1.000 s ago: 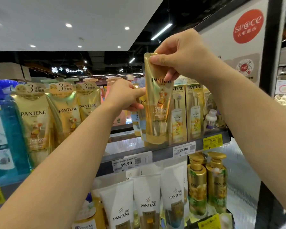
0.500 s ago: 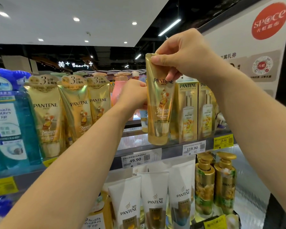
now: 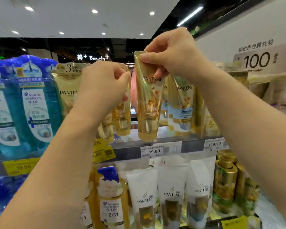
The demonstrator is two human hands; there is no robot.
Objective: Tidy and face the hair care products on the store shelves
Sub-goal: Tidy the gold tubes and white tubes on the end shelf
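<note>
The right hand [image 3: 175,55] pinches the top of the gold tube [image 3: 149,96], which hangs straight down with its cap just above the shelf [image 3: 193,142] edge, while the left hand [image 3: 102,85], fingers curled, grips another tube's [image 3: 122,119] top just beside it.

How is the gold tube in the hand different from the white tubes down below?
The gold tube is shiny gold; the white tubes are white with a dark panel. The gold tube is pinched at its top by the right hand over the upper shelf edge; the white tubes stand in a row on the lower shelf. Both say PANTENE.
</note>
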